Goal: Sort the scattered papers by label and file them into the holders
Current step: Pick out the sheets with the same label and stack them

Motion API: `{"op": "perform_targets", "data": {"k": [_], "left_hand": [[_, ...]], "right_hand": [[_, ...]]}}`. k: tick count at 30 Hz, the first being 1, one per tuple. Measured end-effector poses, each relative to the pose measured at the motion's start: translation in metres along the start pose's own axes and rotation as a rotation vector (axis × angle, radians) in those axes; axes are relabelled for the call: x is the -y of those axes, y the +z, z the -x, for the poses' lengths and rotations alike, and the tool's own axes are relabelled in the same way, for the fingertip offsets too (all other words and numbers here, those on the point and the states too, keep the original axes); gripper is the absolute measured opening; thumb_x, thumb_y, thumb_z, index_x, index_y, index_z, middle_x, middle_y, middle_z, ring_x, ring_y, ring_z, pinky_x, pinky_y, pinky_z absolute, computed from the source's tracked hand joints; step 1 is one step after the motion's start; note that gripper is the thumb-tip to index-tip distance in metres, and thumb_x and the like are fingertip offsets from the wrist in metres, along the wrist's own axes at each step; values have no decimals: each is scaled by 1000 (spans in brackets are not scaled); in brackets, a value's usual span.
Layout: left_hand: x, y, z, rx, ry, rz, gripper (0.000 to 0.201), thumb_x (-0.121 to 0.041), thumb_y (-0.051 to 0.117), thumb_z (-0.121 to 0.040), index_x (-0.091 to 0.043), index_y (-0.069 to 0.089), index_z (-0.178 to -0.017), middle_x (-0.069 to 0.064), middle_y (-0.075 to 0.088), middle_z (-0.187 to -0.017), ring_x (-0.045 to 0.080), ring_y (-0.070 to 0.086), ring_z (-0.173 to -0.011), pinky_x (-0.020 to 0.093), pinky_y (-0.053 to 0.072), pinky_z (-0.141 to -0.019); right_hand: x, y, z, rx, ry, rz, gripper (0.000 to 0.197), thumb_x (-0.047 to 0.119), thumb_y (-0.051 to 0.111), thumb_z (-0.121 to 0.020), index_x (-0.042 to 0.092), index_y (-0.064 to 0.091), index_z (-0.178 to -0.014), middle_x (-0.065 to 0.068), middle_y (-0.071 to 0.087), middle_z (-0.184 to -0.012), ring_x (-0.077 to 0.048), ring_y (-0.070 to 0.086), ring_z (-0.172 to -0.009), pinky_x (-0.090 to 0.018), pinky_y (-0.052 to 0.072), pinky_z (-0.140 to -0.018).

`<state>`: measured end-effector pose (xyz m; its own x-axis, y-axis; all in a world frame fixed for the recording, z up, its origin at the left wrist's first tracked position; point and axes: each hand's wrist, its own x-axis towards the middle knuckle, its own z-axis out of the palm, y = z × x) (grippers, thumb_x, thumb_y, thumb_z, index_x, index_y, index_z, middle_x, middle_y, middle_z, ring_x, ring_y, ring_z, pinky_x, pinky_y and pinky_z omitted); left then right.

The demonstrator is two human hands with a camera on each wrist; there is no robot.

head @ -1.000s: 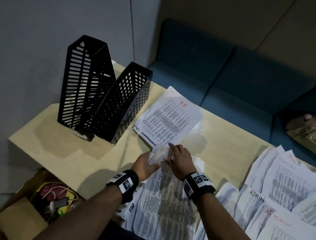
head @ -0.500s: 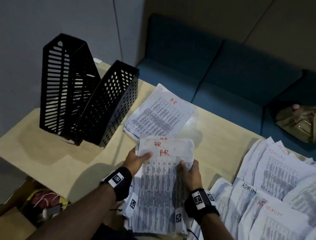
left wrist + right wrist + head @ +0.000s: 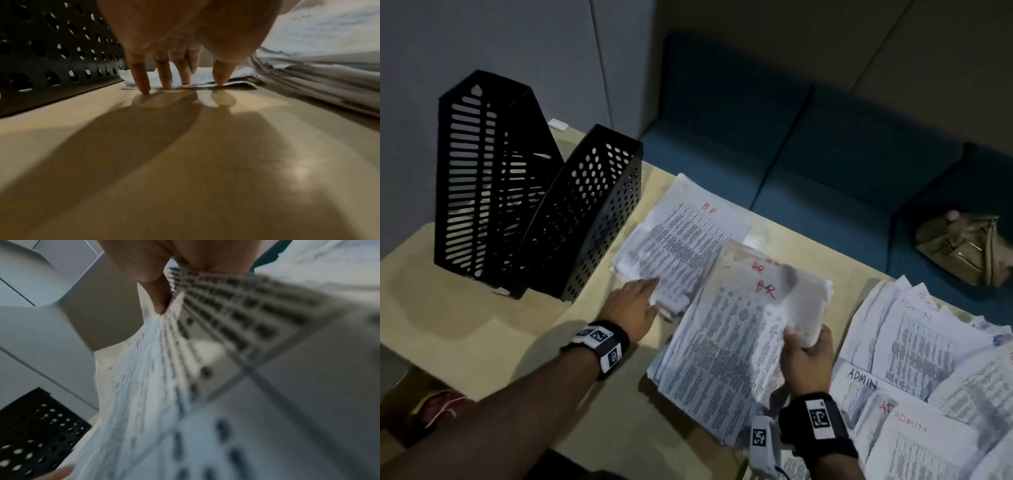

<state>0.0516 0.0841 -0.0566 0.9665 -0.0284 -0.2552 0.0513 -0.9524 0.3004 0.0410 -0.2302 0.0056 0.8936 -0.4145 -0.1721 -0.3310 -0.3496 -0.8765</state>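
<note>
**Right hand lifts an HR bundle beside the flat HR pile**

The right hand [image 3: 806, 356] has its grip clamped on the right edge of a bundle of papers [image 3: 729, 342], thumb on top, with "HR" written in red near its upper end. The bundle is raised off the surface [image 3: 482, 329] and tilted. The left hand [image 3: 631, 308] lies with fingers [image 3: 141, 78] straight and spread, grip apart, tips down on the surface at the near edge of the flat HR pile [image 3: 681, 240]. That pile lies just beside the dotted black holder [image 3: 582, 212]; a slotted black holder [image 3: 482, 171] stands to its left, the two touching. Papers marked "ADMIN" [image 3: 914, 359] are spread at the right. Beyond the surface is a blue sofa [image 3: 825, 154] with a tan bag [image 3: 969, 250] on it.
</note>
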Motion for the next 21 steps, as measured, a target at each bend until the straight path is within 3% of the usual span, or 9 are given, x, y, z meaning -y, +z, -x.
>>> {"op": "perform_targets", "data": {"k": [3,5,7,8,9,12,16,19,21], "left_hand": [[-3,1,20,-88,-56,80,52,-45,32,-91,-23,52,-133,1,62,-119,26,55,-111,38,44,-85],[-1,3,28,-141,-88,88,45,-46,35,-86,-25,68,-108,0,64,-110,27,55,-104,37,42,-83],[3,4,30,-203,-171,96,31,-42,47,-82,-25,72,-86,1,59,-115,28,49,-110,40,39,-90],[4,3,28,-224,-240,113,21,-40,56,-81,-25,71,-85,3,52,-126,28,42,-121,44,34,-98],[4,0,26,-219,-318,156,19,-38,65,-78,-26,68,-92,5,41,-139,28,31,-132,48,28,-106],[-2,-15,17,-116,-610,392,68,-37,79,-71,-23,48,-130,4,12,-154,30,14,-141,52,24,-111],[-9,-29,3,-67,-713,502,105,-24,83,-69,-16,15,-150,13,19,-153,36,26,-138,50,33,-109],[-9,-34,0,-64,-771,688,100,-8,79,-74,-12,14,-150,21,30,-148,40,42,-130,45,42,-102],[-8,-33,3,-43,-725,714,71,-10,73,-81,-6,36,-141,20,51,-136,38,53,-120,41,46,-97]], "right_hand": [[-5,-15,-11,-40,40,15,27,13,66,-86,9,52,-109,-16,62,-89,-27,57,-73,-29,42,-65],[-10,-21,-11,-53,69,25,29,14,66,-86,8,53,-112,-16,63,-90,-29,60,-77,-29,44,-66],[-13,-25,-7,-53,88,27,29,14,66,-86,9,52,-111,-17,64,-90,-30,62,-75,-30,47,-64],[-13,-27,-5,-45,94,29,30,14,66,-86,8,52,-112,-18,64,-90,-27,61,-71,-28,47,-61],[-12,-28,-2,-33,94,35,30,12,66,-86,5,52,-113,-18,64,-90,-23,59,-66,-25,44,-57],[-9,-32,5,-7,73,46,32,8,65,-87,-1,52,-116,-17,62,-91,-9,53,-65,-20,35,-51],[-8,-33,8,-2,69,49,32,6,63,-88,1,51,-117,-18,62,-93,-12,54,-65,-21,35,-51],[-13,-34,7,-7,77,58,33,7,63,-88,3,49,-118,-18,62,-94,-23,56,-69,-21,37,-54],[-20,-34,6,-13,87,69,36,9,64,-88,4,49,-120,-19,63,-97,-26,58,-74,-23,39,-57]]}}
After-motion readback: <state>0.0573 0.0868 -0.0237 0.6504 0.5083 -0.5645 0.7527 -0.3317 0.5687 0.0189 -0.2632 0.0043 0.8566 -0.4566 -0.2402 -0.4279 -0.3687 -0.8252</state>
